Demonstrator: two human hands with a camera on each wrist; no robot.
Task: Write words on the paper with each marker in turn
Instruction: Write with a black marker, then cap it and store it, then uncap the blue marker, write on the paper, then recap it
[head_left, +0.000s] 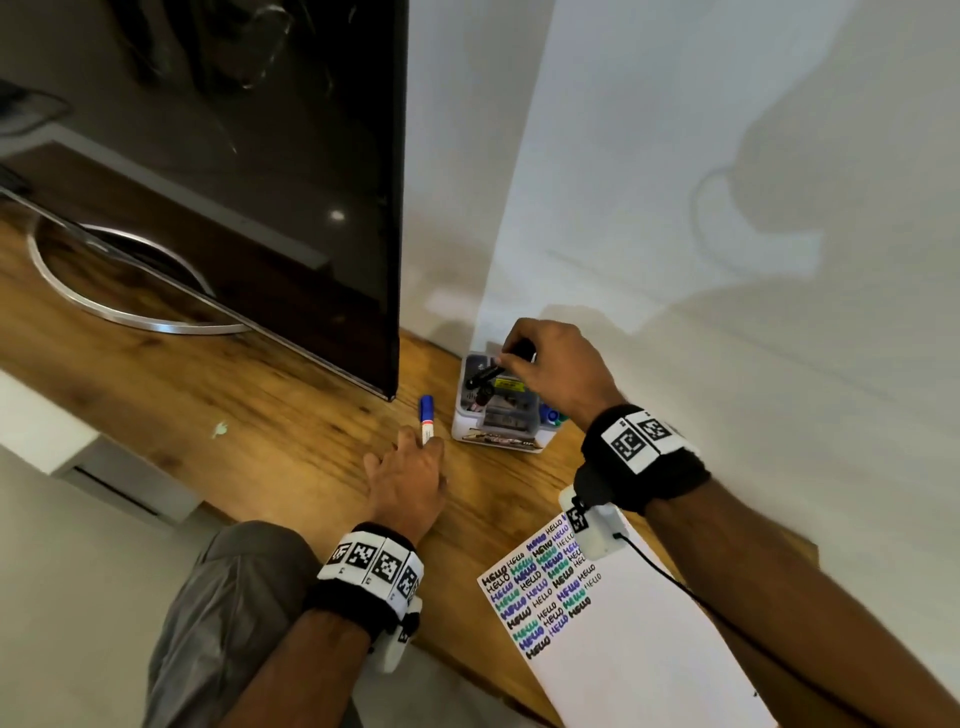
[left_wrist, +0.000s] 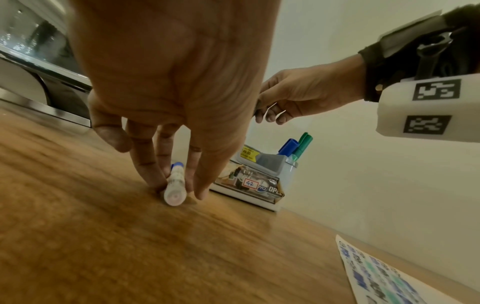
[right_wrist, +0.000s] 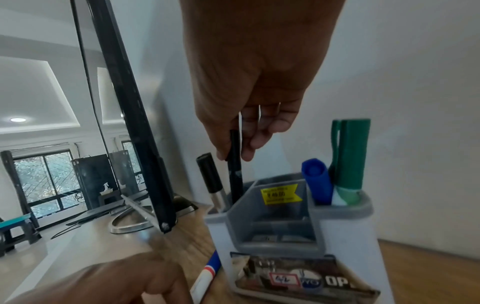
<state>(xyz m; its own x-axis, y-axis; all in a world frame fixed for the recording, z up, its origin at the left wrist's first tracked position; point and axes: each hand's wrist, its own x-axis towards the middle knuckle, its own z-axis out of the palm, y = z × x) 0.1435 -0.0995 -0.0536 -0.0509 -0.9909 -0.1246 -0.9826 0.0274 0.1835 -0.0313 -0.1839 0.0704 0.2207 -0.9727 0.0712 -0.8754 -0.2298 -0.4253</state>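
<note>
- Fingertips (left_wrist: 155, 181) of the left hand (head_left: 410, 480) pinched a blue marker (left_wrist: 175, 186) lying on the table (head_left: 208, 415); only the left wrist view showed this.
- Right hand (head_left: 550, 364) gripped a black marker (right_wrist: 235, 164) in the holder (right_wrist: 272, 222), near the paper (head_left: 623, 649).

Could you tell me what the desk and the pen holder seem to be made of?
Desk: wood or wood-look laminate, with visible brown grain and low sheen. Pen holder: likely moulded plastic, with a smooth, matte grey top and white base.
</note>
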